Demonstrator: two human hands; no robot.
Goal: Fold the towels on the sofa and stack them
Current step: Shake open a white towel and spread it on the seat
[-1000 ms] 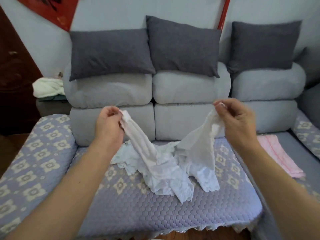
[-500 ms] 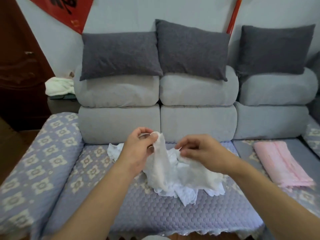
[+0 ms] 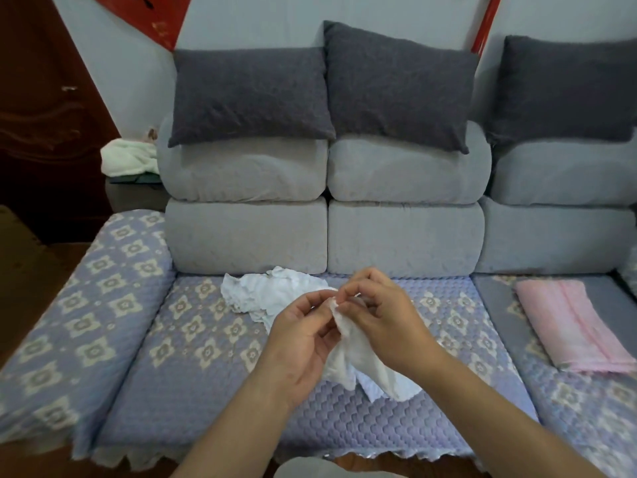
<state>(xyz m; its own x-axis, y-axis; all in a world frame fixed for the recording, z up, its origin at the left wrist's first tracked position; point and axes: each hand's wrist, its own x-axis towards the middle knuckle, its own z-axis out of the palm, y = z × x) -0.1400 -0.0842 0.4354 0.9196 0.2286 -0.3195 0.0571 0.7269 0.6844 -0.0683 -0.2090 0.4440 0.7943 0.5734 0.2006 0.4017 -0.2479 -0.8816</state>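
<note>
Fingers (image 3: 348, 294) of left hand (image 3: 303, 343) and right hand (image 3: 386, 322): pinched together on one edge of white towel (image 3: 269, 291), crumpled mid-sofa seat (image 3: 193, 367). Pink towel (image 3: 568, 322) folded, right. White unfolded, stacking pending.

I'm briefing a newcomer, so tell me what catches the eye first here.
First, the left hand and right hand meeting at centre, pinching a white towel above the patterned seat cover. Next, a folded pink towel lying on the seat at right.
</note>
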